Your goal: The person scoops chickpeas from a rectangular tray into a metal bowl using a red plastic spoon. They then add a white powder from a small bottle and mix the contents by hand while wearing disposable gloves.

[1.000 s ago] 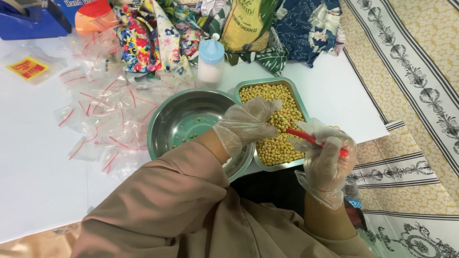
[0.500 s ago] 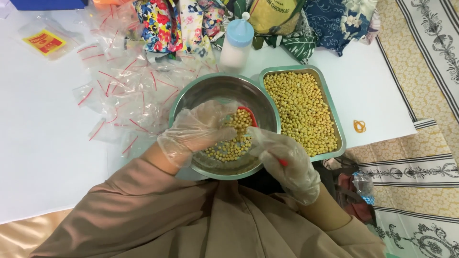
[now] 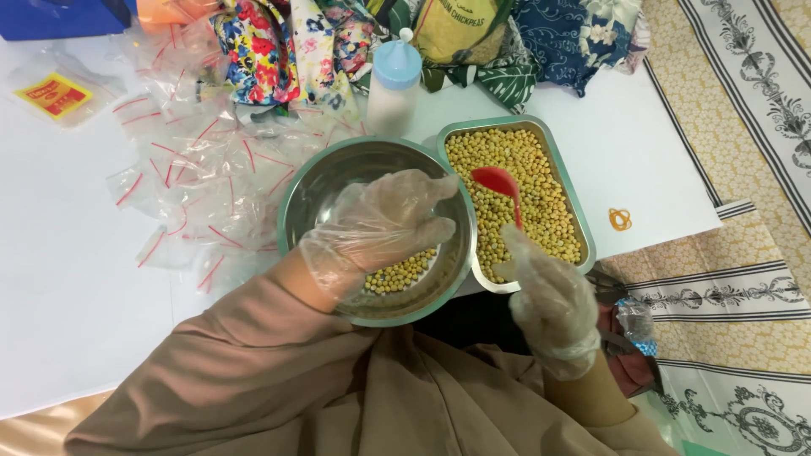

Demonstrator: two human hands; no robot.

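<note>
My left hand (image 3: pixel 376 224), in a clear plastic glove, rests inside a round metal bowl (image 3: pixel 317 181) and lies over a small heap of yellow chickpeas (image 3: pixel 399 274). My right hand (image 3: pixel 549 295), also gloved, grips a red spoon (image 3: pixel 498 184). The spoon's empty bowl hovers over a rectangular metal tray (image 3: pixel 583 232) filled with chickpeas (image 3: pixel 519 190). The tray sits directly right of the bowl, touching it.
Several small clear zip bags with red strips (image 3: pixel 198 181) lie scattered left of the bowl. A white bottle with a blue cap (image 3: pixel 394 84), patterned fabrics (image 3: pixel 279 51) and a chickpea package (image 3: pixel 460 29) stand behind. An orange rubber band (image 3: pixel 620 219) lies near the table's right edge.
My right hand has lifted the red spoon out of the round bowl and carried it right, over the tray. My left hand stays in the bowl.
</note>
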